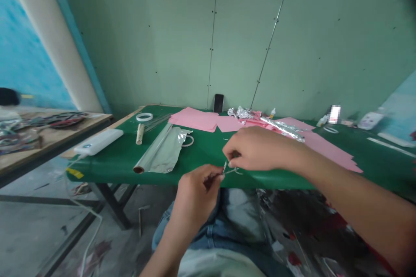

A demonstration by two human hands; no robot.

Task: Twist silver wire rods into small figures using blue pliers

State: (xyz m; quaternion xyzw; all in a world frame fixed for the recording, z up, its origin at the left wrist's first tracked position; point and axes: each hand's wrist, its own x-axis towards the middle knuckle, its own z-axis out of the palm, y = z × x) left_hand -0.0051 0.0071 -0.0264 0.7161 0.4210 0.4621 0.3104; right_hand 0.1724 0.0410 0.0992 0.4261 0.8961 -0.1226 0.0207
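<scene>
At the front edge of the green table (208, 156), my left hand (200, 188) pinches a thin, twisted silvery strand (225, 167) between thumb and forefinger. The strand stands up from the fingertips, and thin branching ends (234, 170) stick out to the right. My right hand (251, 149) reaches in from the right, its fingers pinched at the strand's upper part. The strand is too small and blurred to tell whether it is wire or foil. Left of the hands lies a roll of foil (156, 151) with a loose sheet partly unrolled.
Pink paper sheets (195, 119) lie behind the hands, with crumpled foil (243, 113) and a long foil-wrapped piece (284, 129) farther right. A tape roll (144, 117), a small beige roll (140, 134) and a white power bank (99, 142) with a cable are on the left. A phone (219, 103) leans against the wall.
</scene>
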